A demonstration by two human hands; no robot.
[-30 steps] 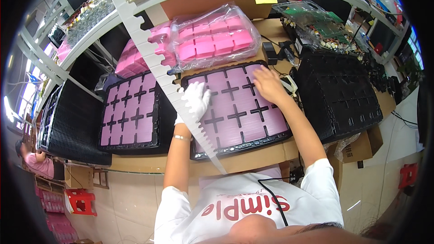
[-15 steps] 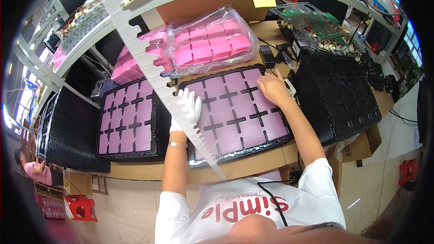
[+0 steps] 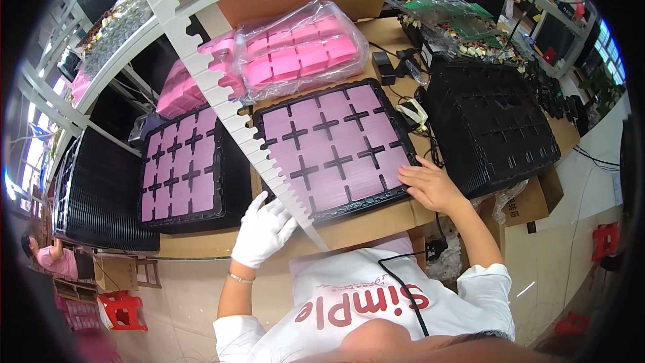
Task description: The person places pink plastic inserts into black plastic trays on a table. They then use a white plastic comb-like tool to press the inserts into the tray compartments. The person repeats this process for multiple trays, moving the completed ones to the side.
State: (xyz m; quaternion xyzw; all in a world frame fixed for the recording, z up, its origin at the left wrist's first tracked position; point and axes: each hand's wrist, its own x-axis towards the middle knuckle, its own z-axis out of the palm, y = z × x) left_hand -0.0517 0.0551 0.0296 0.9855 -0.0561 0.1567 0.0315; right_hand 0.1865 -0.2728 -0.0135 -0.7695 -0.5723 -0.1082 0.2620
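Note:
In front of me lies a black plastic tray [image 3: 337,163] with cross-shaped dividers and flat pink pieces in its compartments. My right hand [image 3: 433,185], bare, rests its stretched-out fingers at the tray's near right corner. White-gloved, my left hand [image 3: 263,232] is off the tray's near left side, with fingers spread and nothing in them. A pale jagged-edged strip [image 3: 232,121] runs slantwise across the view and hides part of the tray's left side. To the left stands a second black tray [image 3: 216,191] with similar pink pieces.
Behind the tray sit pink foam pieces [image 3: 299,57] in a clear bag. Stacked black trays [image 3: 494,131] stand at right, another stack [image 3: 107,195] at far left. Circuit boards [image 3: 463,20] pile up at the back right. A black adapter [image 3: 383,67] and cables lie nearby.
My left hand has come off the tray's left side, toward me. My right hand has slid from the far right corner to the near right one. The whole view has shifted slightly.

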